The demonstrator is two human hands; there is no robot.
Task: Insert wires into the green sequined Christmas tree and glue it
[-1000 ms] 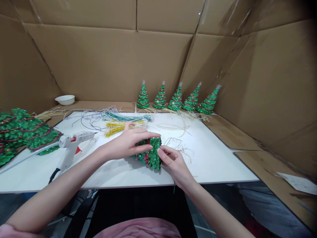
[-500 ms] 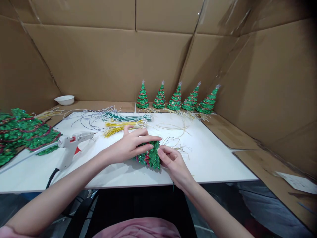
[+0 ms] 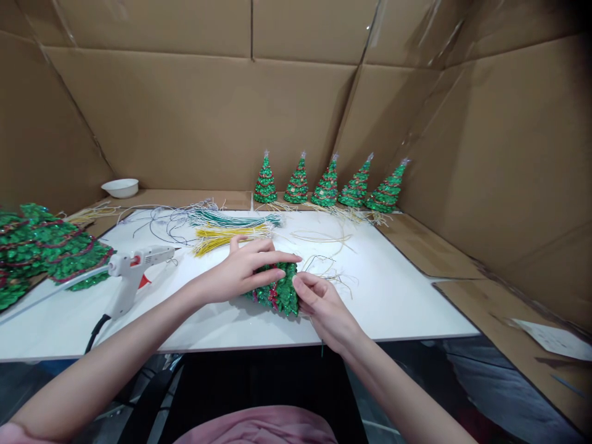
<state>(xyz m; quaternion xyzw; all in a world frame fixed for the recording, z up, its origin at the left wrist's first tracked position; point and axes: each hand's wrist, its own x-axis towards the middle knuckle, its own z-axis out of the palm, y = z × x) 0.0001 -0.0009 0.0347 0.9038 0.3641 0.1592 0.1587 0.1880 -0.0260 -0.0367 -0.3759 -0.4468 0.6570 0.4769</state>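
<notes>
Cardboard walls (image 3: 185, 123) closed in a white worktop (image 3: 407, 296) on three sides. Near its front edge both hands met on a small green sequinned tree (image 3: 277, 290) lying on its side. The left hand (image 3: 240, 268) lay over the tree from above, its grip loosely spread, fingers stretched flat across the top and the thumb tucked behind. The right hand (image 3: 324, 305) came in from the other side, its grip pressed together at the fingertips, pinching the tree's wide base edge; whether it also held one of the thin wires there could not be told.

Just beyond the right hand's grip a few loose pale wires (image 3: 324, 265) curled on the worktop. Beyond the left hand lay a bundle of yellow wires (image 3: 226, 237) and, past that, green wires (image 3: 235, 217). Well off to the left of the grip a white glue gun (image 3: 132, 271) rested, with a heap of green sequinned pieces (image 3: 41, 246) further out. Far behind, five finished trees (image 3: 327, 184) stood upright in a row against the cardboard, and a white bowl (image 3: 120, 186) sat at the far left.
</notes>
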